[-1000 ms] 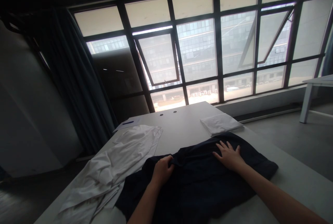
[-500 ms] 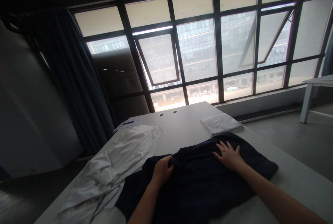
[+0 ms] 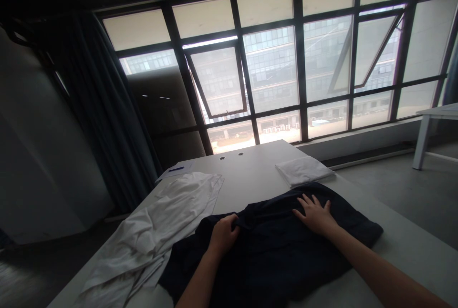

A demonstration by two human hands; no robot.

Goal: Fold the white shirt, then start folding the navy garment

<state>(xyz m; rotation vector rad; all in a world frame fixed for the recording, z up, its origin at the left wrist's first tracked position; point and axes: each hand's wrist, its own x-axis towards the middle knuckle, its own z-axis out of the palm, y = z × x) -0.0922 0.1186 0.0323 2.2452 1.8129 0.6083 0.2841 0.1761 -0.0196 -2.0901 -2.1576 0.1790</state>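
A dark navy garment (image 3: 275, 251) lies spread over the near part of the white table (image 3: 250, 169). My left hand (image 3: 224, 234) is closed on its upper edge, left of the middle, with the fingers curled round the cloth. Flat on the garment's right part rests my right hand (image 3: 315, 215), its fingers spread and holding nothing. Crumpled white cloth (image 3: 153, 227) lies along the table's left side, partly beside the dark garment. Beyond my right hand is a folded white cloth (image 3: 304, 169).
A paper (image 3: 186, 166) with a dark blue pen (image 3: 176, 169) on it lies at the table's far left corner. Two round dark holes sit near the far edge. Windows and a dark curtain (image 3: 96, 107) stand behind. Another white table (image 3: 424, 131) is at the right.
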